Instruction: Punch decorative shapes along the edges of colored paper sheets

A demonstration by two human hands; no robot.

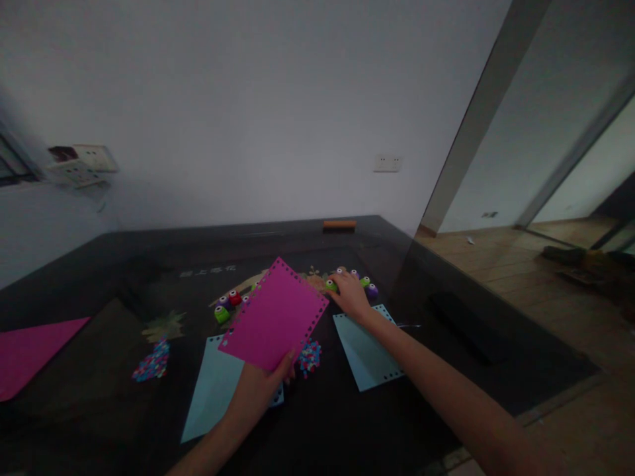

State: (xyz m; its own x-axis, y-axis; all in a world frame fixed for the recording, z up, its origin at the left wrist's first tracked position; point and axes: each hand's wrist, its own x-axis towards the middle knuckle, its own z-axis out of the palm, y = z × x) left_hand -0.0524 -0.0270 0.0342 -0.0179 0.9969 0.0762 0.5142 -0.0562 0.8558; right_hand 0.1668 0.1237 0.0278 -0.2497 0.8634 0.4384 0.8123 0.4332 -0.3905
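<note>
My left hand pinches the lower edge of a pink sheet with small shapes punched along its edges, holding it tilted above the table. Farther right, my right hand reaches among small craft punches, its fingers closed around a green craft punch; part of the grip is hidden. Beside that hand stand another green punch and a purple punch. Beneath the left hand lies a light blue sheet, partly covered. A second light blue sheet with punched edges lies under my right forearm.
Red and green punches stand left of the pink sheet. Colourful bits form one pile between the blue sheets and another pile at left. Another pink sheet lies far left. An orange-brown bar rests near the wall.
</note>
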